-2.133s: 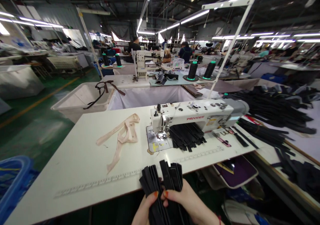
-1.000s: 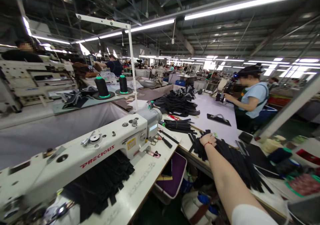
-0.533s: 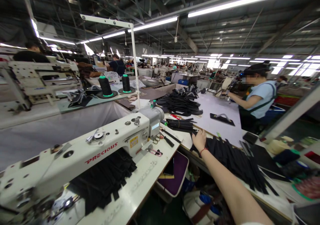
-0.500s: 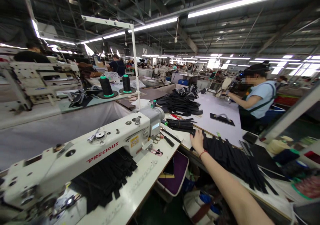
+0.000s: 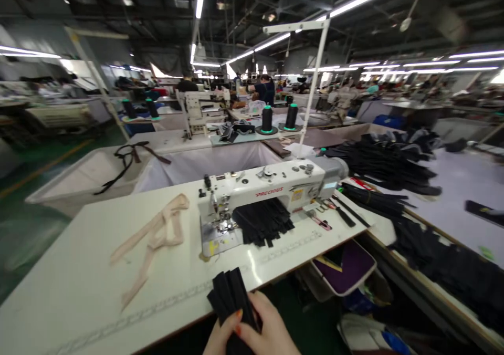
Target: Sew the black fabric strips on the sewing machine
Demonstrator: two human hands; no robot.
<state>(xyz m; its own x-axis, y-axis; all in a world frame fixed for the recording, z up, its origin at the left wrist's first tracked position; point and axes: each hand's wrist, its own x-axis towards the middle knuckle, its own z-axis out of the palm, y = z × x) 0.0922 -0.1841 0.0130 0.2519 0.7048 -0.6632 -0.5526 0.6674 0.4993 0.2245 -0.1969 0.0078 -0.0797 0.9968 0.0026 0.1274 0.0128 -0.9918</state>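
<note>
A bundle of black fabric strips is held between my two hands at the front edge of the sewing table. My left hand closes on it from the left, its thumb across the strips. On the right side, my right hand grips the same bundle with the thumb on top. The lower end of the bundle runs out of view. Just beyond stands a white sewing machine, with a pile of black strips lying under its arm.
A beige strap lies loose at the table's left. Right of the machine are a black-handled screwdriver and small snips. More black strips cover the right-hand table. Two black thread cones stand behind, and a purple-lined bin hangs below.
The view has swung left. My right hand has come from the strips on the right table to the front of the sewing table. Both hands now hold a bundle of black strips.
</note>
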